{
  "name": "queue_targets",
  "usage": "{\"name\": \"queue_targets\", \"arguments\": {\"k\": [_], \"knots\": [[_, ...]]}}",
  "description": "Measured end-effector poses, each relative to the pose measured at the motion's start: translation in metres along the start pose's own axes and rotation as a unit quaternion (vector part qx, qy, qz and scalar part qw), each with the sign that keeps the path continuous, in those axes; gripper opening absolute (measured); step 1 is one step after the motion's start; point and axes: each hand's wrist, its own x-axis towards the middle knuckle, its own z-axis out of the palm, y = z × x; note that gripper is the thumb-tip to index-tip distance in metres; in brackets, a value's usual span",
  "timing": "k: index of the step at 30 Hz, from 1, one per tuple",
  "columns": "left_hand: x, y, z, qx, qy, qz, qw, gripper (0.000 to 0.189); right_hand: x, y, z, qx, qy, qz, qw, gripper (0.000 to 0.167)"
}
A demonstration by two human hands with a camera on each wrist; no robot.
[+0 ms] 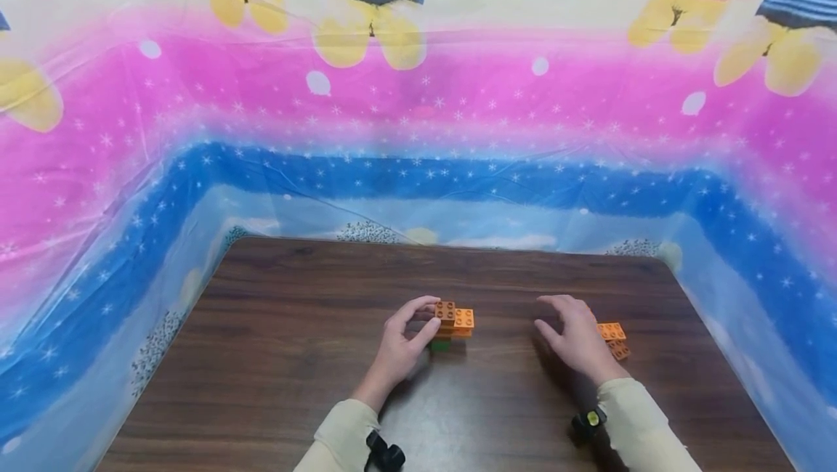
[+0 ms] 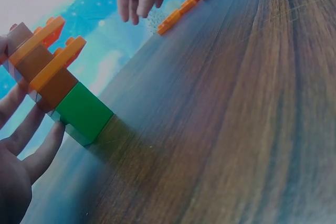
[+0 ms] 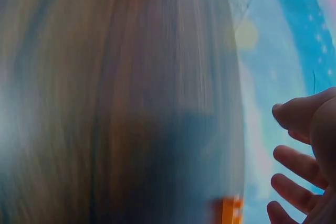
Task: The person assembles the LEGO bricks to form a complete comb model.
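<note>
A stack of toy building bricks stands upright on the table: a green brick point(image 2: 85, 113) at the bottom, then brown bricks alternating with orange ones point(image 1: 464, 318) that jut out to the right, and a brown brick point(image 1: 445, 310) on top. My left hand point(image 1: 399, 345) holds the stack from its left side, thumb and forefinger at the top brown brick, other fingers along the lower layers. My right hand point(image 1: 578, 338) hovers above the table, fingers spread and nothing in them. Just beyond it to the right lie loose orange bricks point(image 1: 612, 330) and a brown brick point(image 1: 618, 349), partly hidden by the hand.
The dark wood table point(image 1: 294, 312) has its far edge against a patterned pink and blue cloth point(image 1: 425, 131), which also hangs along both sides. Black wrist cameras sit on both sleeves.
</note>
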Motion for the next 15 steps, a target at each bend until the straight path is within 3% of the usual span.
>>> {"name": "queue_targets", "arguments": {"k": [7, 15], "knots": [[0.0, 0.001, 0.0, 0.0, -0.002, -0.003, 1.0, 0.034, -0.004, 0.03, -0.013, -0.045, 0.0, 0.035, 0.9984, 0.05], [0.0, 0.001, 0.0, -0.004, -0.001, 0.0, 1.0, 0.034, -0.005, 0.048, -0.015, -0.084, -0.032, 0.083, 0.9925, 0.06]]}}
